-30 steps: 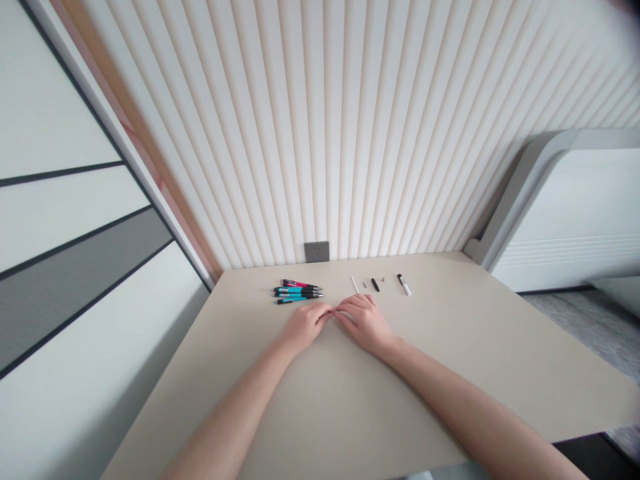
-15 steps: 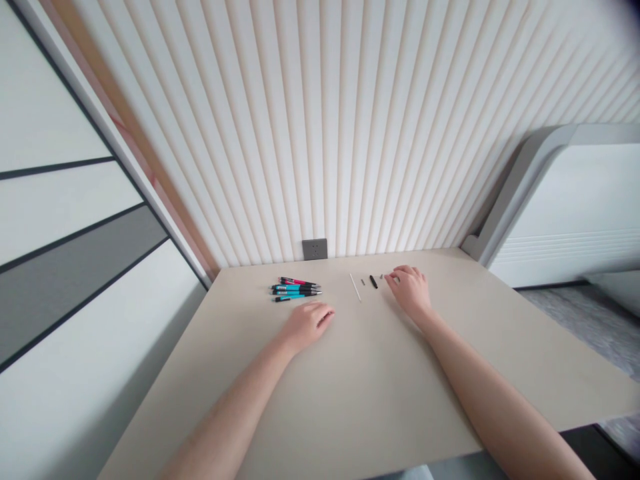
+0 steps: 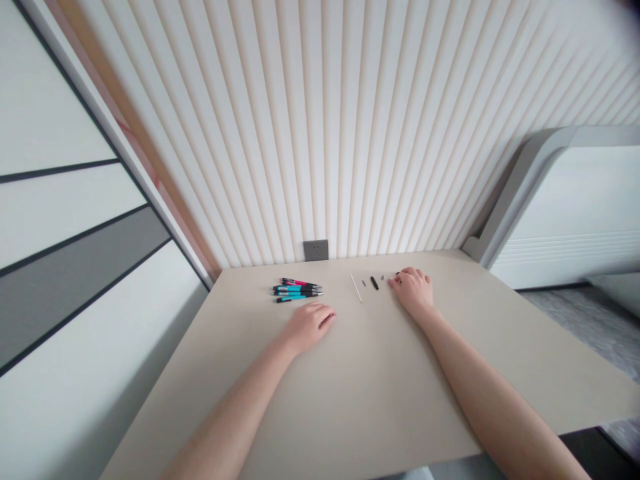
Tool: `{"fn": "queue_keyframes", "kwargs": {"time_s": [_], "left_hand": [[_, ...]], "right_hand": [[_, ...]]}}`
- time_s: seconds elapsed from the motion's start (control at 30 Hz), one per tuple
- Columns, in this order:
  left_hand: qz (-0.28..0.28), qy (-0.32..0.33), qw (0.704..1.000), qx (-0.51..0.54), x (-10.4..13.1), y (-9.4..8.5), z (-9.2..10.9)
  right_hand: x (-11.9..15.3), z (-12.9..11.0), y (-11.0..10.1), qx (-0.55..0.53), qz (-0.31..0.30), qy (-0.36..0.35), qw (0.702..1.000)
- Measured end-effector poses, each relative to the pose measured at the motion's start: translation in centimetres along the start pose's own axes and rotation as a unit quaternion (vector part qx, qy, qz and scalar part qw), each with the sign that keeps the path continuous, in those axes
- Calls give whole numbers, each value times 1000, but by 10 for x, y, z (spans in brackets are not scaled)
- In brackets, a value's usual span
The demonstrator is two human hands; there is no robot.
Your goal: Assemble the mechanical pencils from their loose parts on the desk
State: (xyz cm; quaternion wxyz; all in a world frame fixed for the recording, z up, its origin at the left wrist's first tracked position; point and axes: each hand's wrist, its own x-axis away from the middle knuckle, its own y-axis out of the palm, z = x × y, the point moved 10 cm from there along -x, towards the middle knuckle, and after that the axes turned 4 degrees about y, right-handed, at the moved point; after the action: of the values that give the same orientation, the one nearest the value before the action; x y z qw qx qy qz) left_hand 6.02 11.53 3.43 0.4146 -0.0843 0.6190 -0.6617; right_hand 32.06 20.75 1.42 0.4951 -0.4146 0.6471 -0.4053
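Observation:
Several blue-and-black pens and a red one lie together at the back left of the table. Just in front of them rests my left hand, its fingers curled in; whether it holds anything is hidden. A thin white refill, a small spring-like piece, a black grip and a tiny metal tip lie in a row to the right. Beside the tip is my right hand, fingers bent down to the tabletop, with a small dark piece showing at its fingertips.
The beige table meets a ribbed white wall with a grey socket. A white and grey cabinet stands at the left. On the right are a pale headboard and part of a bed.
My right hand has shifted slightly right, away from the metal tip, and a dark piece now shows at its fingertips. My left hand stays in place.

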Motion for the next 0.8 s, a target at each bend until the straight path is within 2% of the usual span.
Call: {"fn": "queue_keyframes", "kwargs": {"time_s": [0.33,0.47,0.6,0.7,0.8], "left_hand": [[1,5,1000,-12,0,-2,1],[1,7,1000,-20,0,-2,2],[3,1,999,-36,-1,-3,4],[14,-24,998,-64,-1,-10,-2],[38,-80,990,-109,1,-21,-19]], "right_hand": [[2,0,-3,-11,0,2,1000],[3,10,-10,-16,-8,27,999],[6,23,-8,-16,-48,61,997],[7,27,-1,-7,-82,76,994],[7,28,3,-6,-88,82,993]]}}
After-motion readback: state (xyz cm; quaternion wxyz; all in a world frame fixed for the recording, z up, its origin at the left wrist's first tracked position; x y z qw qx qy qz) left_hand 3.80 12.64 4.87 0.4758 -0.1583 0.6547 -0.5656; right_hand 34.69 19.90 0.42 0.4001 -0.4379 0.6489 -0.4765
